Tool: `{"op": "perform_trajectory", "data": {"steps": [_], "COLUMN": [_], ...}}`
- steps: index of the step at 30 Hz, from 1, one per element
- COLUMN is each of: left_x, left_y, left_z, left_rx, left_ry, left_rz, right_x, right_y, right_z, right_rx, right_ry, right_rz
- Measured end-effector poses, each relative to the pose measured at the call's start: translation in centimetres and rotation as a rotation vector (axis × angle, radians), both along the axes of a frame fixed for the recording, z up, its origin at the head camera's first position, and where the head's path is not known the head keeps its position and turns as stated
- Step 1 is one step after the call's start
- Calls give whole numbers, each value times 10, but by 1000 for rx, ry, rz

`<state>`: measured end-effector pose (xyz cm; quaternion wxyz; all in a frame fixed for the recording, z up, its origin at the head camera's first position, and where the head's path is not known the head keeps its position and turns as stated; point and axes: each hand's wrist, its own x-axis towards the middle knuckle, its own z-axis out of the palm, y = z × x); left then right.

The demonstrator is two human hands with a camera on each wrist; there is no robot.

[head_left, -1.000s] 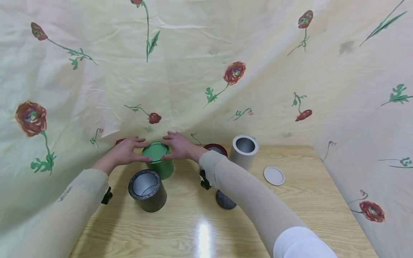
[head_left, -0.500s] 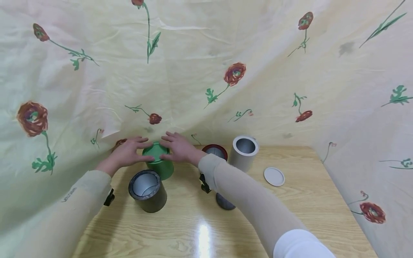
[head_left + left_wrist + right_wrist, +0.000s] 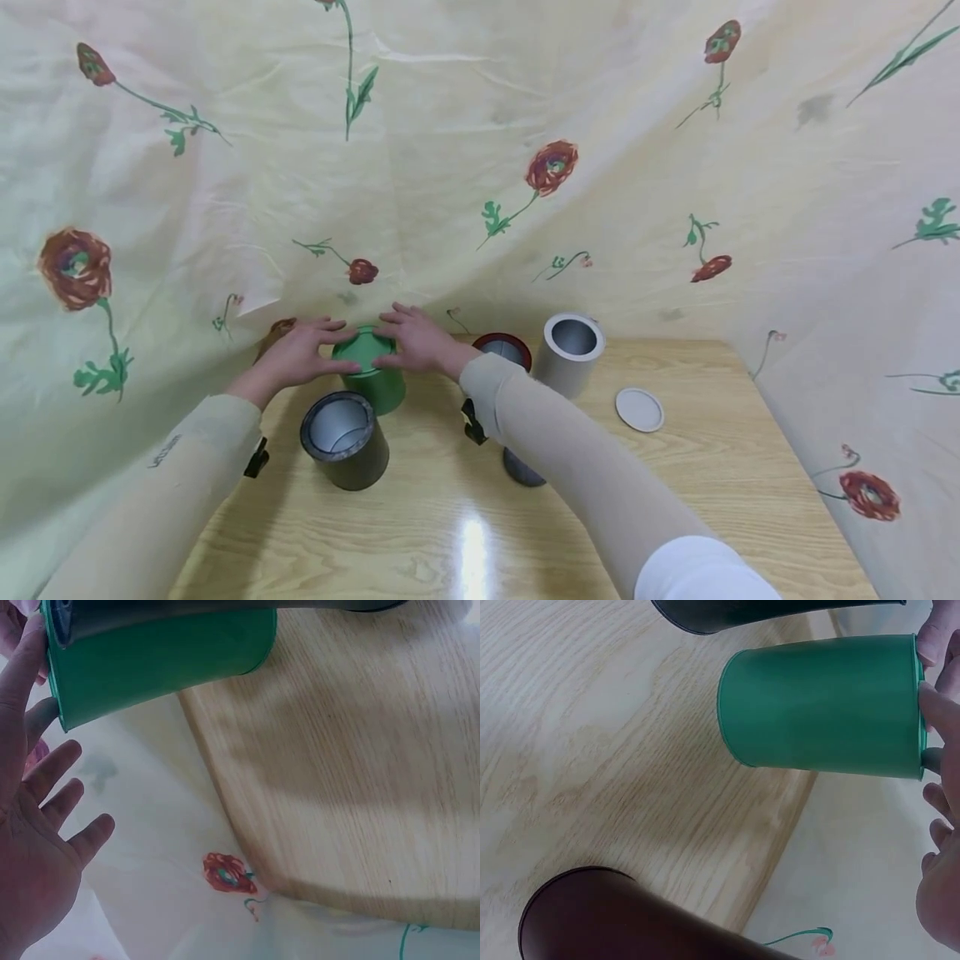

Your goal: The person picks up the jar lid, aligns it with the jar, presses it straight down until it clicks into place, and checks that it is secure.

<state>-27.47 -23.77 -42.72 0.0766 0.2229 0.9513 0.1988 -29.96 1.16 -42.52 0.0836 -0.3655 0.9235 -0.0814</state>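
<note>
A green cylindrical canister [image 3: 378, 390] with a flat green lid [image 3: 365, 347] on top stands upright at the back left, near the cloth. My left hand [image 3: 300, 354] is at the lid's left side, thumb and index finger at the rim. In the left wrist view its other fingers spread away from the canister. On the lid's right side is my right hand [image 3: 420, 342], with thumb and index fingertips at the rim and the remaining fingers extended. Just in front stands a dark grey canister [image 3: 356, 462], lidless, showing a silvery inside.
Right of the hands stand a dark red-rimmed canister [image 3: 521, 343], partly behind my right arm, and a white open canister [image 3: 562, 375]. A white round lid [image 3: 640, 410] lies on the wooden table [image 3: 420, 533]. A dark round lid [image 3: 517, 472] is partly hidden by my sleeve.
Both hands have moved slightly inward over the green lid, covering more of its edge. The canisters and loose lids keep their places; the head view shifts a little.
</note>
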Motion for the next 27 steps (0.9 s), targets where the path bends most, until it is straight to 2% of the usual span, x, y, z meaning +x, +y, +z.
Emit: {"op": "perform_trajectory", "data": {"steps": [9,15,19,27], "left_x": [0,-1,-3,-4], "left_y": [0,1,0,-1], "left_z": [-3,-4,-8,-7], "left_rx": [11,32,50,33], "left_ry": [-7,-76,-110,-114], "left_rz": [20,58,85,87], "right_x": [0,-1,-3,-5], "right_y": [-5,-7,-6,-4], "right_z": [6,8,7,5], "right_rx": [-9,4,-28,-77], "right_ry": [-52,-56,-88,-121], "right_rz": [-30,-43,-45,-43]}}
